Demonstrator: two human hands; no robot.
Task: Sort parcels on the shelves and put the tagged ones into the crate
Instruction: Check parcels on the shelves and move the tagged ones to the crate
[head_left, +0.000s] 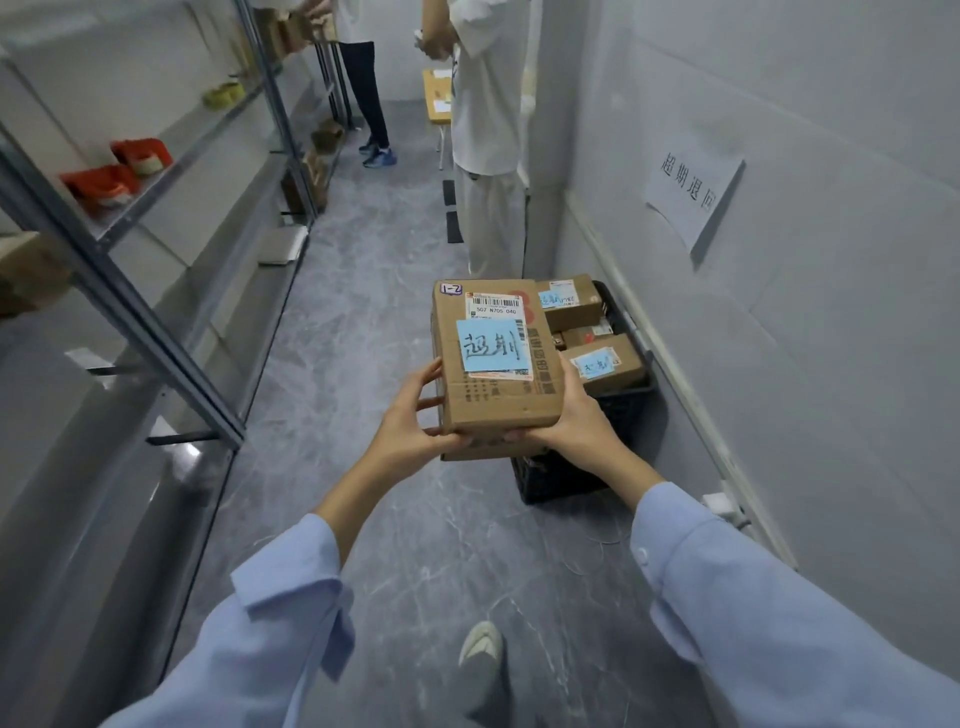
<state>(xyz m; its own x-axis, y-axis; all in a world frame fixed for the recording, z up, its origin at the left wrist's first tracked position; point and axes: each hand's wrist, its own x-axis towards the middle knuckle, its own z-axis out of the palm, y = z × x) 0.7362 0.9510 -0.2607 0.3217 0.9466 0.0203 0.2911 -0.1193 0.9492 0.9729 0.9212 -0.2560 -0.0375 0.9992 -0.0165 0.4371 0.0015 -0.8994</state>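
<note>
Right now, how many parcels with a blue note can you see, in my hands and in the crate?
Held parcel, between left hand and right hand: 1
In the crate, far parcel and near parcel: 2
Total: 3

The narrow aisle has a grey, marble-patterned floor (415, 545). Metal-framed shelves (156, 322) line its left side. The right wall (857, 364) is pale grey panelling and carries a paper sign (693, 187) with handwritten characters. A small wooden table (434, 111) stands at the far end.
</note>
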